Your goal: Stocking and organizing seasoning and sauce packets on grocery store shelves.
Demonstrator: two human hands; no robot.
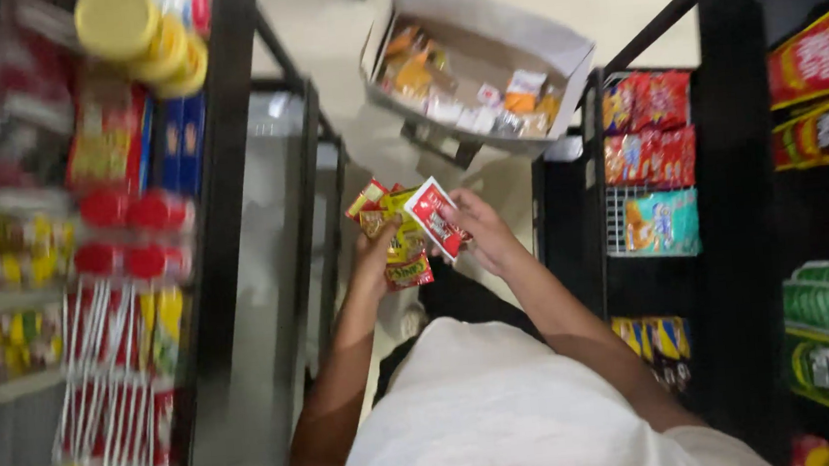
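While your left hand (374,256) grips yellow snack packets (401,246), your right hand (483,232) holds a red-and-white packet (435,219), cardboard box (558,49) at twelve o'clock.

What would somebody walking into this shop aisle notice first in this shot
The eye lands mid-frame on the left hand gripping a fan of yellow and red snack packets, with the right hand holding a red and white packet against them. Just above, an open cardboard box of small goods sits in the aisle, between crowded shelves on both sides.
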